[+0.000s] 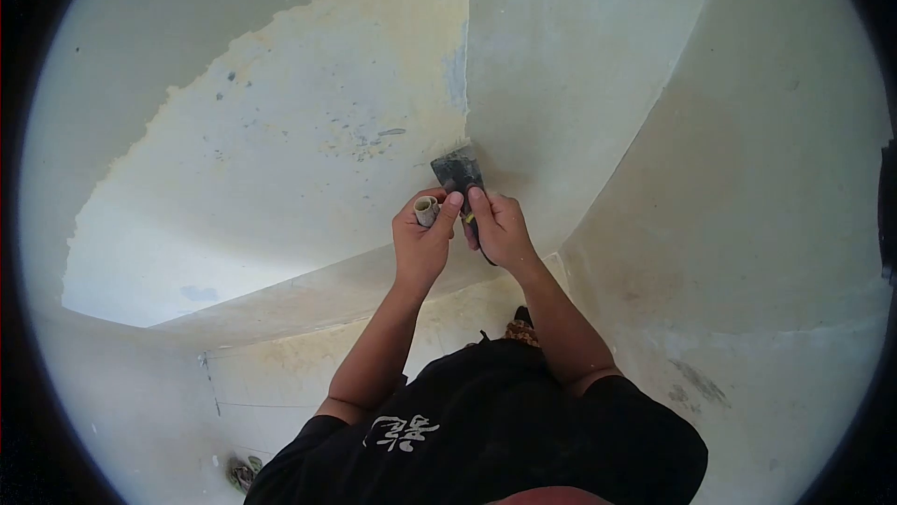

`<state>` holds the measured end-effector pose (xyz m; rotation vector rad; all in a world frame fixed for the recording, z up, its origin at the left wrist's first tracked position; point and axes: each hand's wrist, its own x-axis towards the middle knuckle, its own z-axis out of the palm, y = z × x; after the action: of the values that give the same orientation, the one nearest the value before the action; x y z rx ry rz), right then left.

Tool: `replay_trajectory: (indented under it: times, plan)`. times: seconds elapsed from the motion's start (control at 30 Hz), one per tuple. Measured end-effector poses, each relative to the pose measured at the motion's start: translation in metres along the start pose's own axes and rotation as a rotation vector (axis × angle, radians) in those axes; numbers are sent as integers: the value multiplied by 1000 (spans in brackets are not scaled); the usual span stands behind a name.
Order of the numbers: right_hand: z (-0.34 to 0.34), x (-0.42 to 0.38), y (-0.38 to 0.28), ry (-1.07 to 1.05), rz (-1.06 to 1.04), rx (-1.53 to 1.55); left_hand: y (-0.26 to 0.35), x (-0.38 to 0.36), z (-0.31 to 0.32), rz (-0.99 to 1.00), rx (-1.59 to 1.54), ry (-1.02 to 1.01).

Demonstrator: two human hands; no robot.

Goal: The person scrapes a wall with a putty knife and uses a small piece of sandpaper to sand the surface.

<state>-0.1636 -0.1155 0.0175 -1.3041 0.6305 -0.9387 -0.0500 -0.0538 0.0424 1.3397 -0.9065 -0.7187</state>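
A dark scraper with a flat, worn blade points up at the wall corner, its handle running down between my hands. My right hand is closed round the scraper, with the thumb on its face. My left hand is closed round a small rolled tube, open end up, and its thumb also presses on the scraper's lower part. The blade's edge lies close to the vertical seam; whether it touches the wall I cannot tell.
The left wall has a pale patch with a ragged edge and dark specks. A greenish wall adjoins it on the right. Below are the floor with a thin line across it and a shoe at the lower left.
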Motion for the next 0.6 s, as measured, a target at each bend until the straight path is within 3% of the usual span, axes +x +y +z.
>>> replay_trajectory:
  times: [0.23,0.6]
  plan:
    - [-2,12,-3,-4,-58,-162,11,8,10,44,127,94]
    - [-3,14,5,17,-97,-175,2,8,16,70,55,138]
